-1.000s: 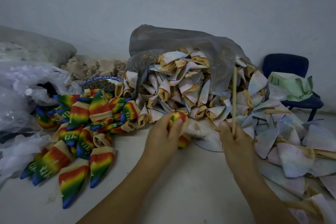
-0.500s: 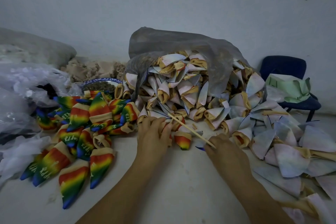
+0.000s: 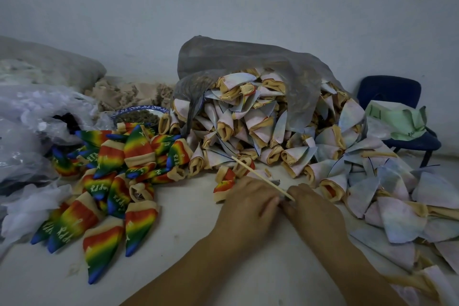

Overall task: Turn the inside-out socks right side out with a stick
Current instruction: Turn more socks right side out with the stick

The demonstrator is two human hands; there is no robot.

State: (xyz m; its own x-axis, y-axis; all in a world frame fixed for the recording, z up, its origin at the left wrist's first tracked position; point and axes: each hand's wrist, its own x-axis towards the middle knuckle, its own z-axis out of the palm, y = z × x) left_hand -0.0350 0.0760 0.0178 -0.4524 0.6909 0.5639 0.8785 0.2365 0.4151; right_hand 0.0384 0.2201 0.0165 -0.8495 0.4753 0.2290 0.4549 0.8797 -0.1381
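Left hand [image 3: 248,204] has met my right hand [image 3: 315,211], gripping the stick [image 3: 260,176]; left's hold unclear.
Rainbow socks [image 3: 111,181] look done at 9 o'clock; pale heap [image 3: 248,119] remains.

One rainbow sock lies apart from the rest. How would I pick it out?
Find the grey plastic bag spilling pale socks mid-table. Just in front of it, past the left hand, lies the rainbow sock. Unlike the rainbow pile heaped to the left, it lies apart, near the stick's tip.

Only forearms and hands of the person in shot here. The left hand [image 3: 246,204] is bare, the right hand [image 3: 315,208] bare too, both forearms uncovered down to the bottom edge.
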